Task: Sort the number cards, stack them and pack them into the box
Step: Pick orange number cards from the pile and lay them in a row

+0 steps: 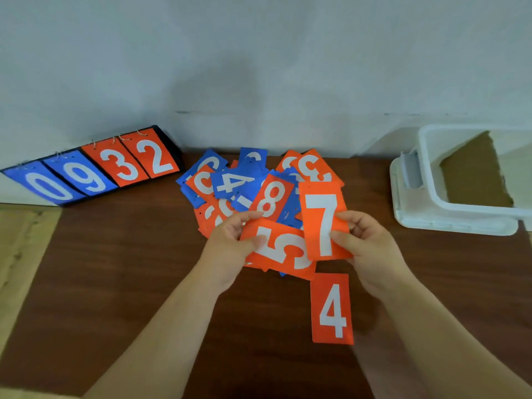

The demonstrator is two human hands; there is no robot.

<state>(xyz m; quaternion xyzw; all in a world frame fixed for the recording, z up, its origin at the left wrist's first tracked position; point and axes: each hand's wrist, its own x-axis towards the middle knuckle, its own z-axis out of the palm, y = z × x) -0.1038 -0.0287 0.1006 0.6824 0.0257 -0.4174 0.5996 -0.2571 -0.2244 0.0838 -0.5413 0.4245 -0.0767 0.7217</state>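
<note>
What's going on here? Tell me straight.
A person is sorting number cards at a wooden table. The left hand grips an orange 5 card, the right hand pinches an orange 7 card. An orange 4 card lies alone nearer the person. A mixed pile of blue and orange cards waits behind. The white box on the right shows no cards yet.

- A scoreboard (92, 168) stands by the grey wall (259, 53) at the far left, showing 0, 9, 3, 2.
- A dark brown table (115, 269) has pale wood (20, 254) at its left edge.
</note>
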